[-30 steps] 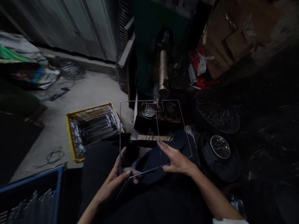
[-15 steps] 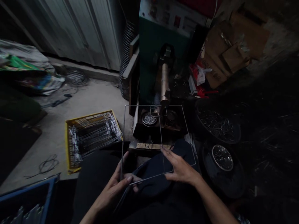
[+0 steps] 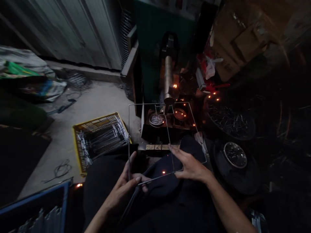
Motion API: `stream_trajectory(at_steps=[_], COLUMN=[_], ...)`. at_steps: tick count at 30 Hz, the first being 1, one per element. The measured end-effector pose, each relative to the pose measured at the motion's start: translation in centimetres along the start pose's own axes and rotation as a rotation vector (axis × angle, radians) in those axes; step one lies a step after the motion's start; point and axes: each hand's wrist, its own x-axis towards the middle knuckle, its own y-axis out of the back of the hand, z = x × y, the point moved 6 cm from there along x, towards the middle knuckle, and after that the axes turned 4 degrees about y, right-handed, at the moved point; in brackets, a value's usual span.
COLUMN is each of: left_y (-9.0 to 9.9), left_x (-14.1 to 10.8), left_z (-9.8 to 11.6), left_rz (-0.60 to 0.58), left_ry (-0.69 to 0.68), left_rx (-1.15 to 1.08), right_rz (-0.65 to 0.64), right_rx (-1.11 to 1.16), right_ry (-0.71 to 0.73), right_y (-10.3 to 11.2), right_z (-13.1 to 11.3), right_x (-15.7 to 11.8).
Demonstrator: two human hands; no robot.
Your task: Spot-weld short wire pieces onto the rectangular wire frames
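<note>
Both my hands hold a rectangular frame of thin steel wire [image 3: 157,104] flat out in front of me. My left hand [image 3: 121,191] grips its near left corner, and my right hand [image 3: 190,168] pinches the near wire further right. The far end of the frame lies under a copper-coloured welding electrode [image 3: 168,79] on a green machine [image 3: 155,32]. Orange sparks [image 3: 175,86] fly around that point. Just below sits a round dish of small metal pieces [image 3: 156,119]. Dark cloth [image 3: 167,178] covers my lap beneath the frame.
A yellow crate [image 3: 79,152] of wire frames sits on the concrete floor at left, and a blue crate [image 3: 36,202] sits at lower left. Dark round tubs [image 3: 230,121] of metal pieces lie at right. Cardboard boxes [image 3: 233,42] stand behind them.
Sparks now fly around the electrode and across the frame, absent earlier. The view has shifted slightly, while both hands keep their hold on the frame.
</note>
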Motion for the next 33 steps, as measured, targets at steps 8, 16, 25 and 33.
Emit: stream_trajectory(at_steps=[8, 16, 25, 33], left_y=[0.8, 2.7, 2.7, 3.6], left_x=[7.1, 14.7, 16.3, 17.0], left_z=[6.3, 12.3, 14.0, 14.9], left_rz=[-0.053, -0.108, -0.133, -0.115], left_ry=[-0.193, -0.337, -0.364, -0.383], left_rx=[0.121, 0.12, 0.114, 0.089], right_rz=[0.179, 0.39, 0.494, 0.486], right_rx=[-0.242, -0.382, -0.394, -0.393], right_ry=[-0.068, 0.013, 0.02, 0.067], right_y=[5.0, 11.5, 12.1, 12.5], right_z=[2.8, 4.6, 6.3, 6.4], right_x=[5.7, 10.9, 13.1, 14.2])
